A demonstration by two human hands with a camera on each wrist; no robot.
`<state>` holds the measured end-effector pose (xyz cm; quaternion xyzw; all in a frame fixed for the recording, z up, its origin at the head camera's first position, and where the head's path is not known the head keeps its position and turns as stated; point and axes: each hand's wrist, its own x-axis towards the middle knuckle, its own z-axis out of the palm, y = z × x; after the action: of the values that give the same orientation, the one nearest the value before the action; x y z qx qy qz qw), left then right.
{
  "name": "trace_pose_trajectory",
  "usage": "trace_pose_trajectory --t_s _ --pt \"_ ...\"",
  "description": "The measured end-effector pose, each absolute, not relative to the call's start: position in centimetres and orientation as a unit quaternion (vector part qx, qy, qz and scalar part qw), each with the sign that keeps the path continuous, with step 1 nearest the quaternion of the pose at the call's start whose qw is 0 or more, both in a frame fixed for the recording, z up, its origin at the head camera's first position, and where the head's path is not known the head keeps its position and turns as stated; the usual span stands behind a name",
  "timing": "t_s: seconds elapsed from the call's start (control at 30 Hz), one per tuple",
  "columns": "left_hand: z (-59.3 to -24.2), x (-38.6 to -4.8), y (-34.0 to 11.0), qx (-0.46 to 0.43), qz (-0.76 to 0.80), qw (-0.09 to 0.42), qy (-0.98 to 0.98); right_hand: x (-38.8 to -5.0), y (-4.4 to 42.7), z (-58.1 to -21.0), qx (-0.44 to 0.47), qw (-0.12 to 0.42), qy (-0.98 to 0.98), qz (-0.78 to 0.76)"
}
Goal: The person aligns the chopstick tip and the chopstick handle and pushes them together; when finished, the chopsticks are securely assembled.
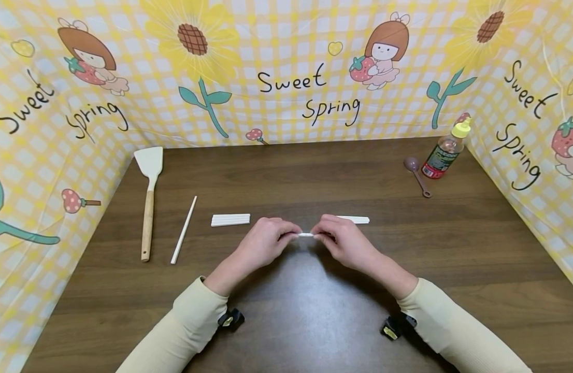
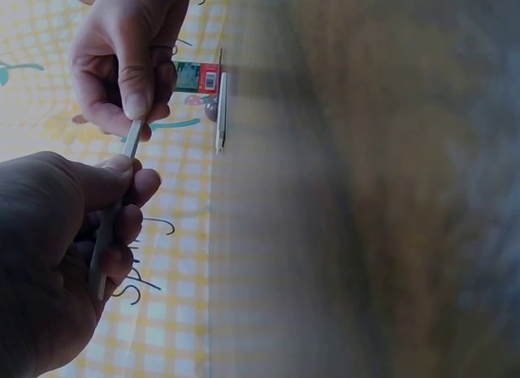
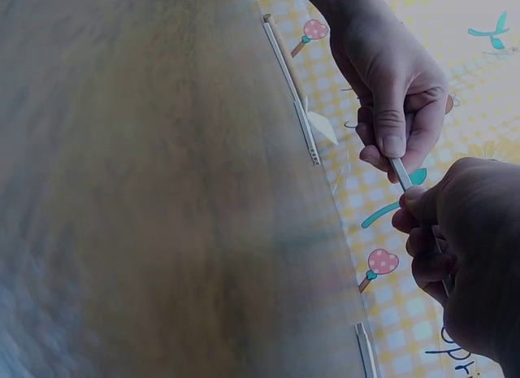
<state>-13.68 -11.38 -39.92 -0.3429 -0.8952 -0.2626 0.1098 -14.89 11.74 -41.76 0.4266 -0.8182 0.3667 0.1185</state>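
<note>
The left hand point(image 1: 268, 240) and the right hand point(image 1: 344, 240) each have a closed grip on one white stick point(image 1: 306, 234), held above the middle of the bench point(image 1: 291, 176). White sticks point(image 1: 230, 220) lie beyond each hand. A spatula point(image 1: 148, 207) lies near the left edge; a bottle point(image 1: 441, 155) stands near the far right corner, beside a spoon point(image 1: 419, 178).

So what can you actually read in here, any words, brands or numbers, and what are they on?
"Sweet": three times on the yellow-checked backdrop.
"Spring": also three times there, once with each "Sweet".
Label of the squeeze bottle: too small and blurred to read; a barcode shows in the left wrist view.
Both wrist views: otherwise only fragments of the backdrop's lettering.
</note>
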Motion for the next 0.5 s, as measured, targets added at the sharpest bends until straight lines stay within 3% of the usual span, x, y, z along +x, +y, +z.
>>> trace_pose_trajectory --t_s 0.5 --pt "-39.76 -13.66 -11.40 -0.325 -0.281 0.074 -0.900 -15.27 12.03 -41.75 0.444 0.107 -0.817 0.353"
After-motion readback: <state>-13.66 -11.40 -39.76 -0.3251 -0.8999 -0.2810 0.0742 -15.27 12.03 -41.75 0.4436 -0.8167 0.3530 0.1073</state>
